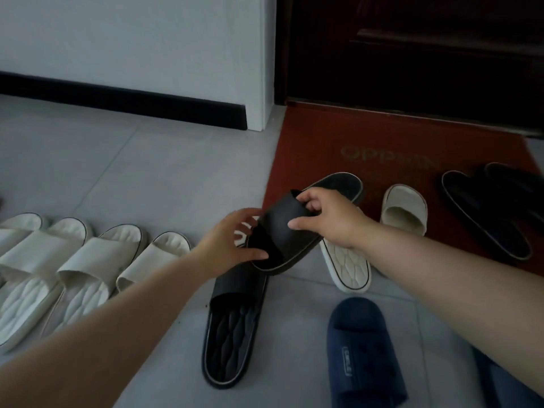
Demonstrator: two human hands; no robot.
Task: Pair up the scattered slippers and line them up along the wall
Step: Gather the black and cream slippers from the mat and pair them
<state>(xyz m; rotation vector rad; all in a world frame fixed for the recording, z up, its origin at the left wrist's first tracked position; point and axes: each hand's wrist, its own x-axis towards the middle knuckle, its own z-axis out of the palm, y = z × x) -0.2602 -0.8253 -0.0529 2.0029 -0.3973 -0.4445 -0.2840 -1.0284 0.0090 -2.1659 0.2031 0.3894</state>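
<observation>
While our right hand (323,219) pinches the raised black slipper (297,231) by its strap and our open left hand (232,245) steadies it, we should set it parallel beside its mate (232,328) on the floor.

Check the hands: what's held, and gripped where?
Right hand holds a black slipper by its strap, thumb under the strap's edge, fingers over it. Left hand is at the slipper's near end, fingers spread; a firm grip there cannot be told.
</observation>
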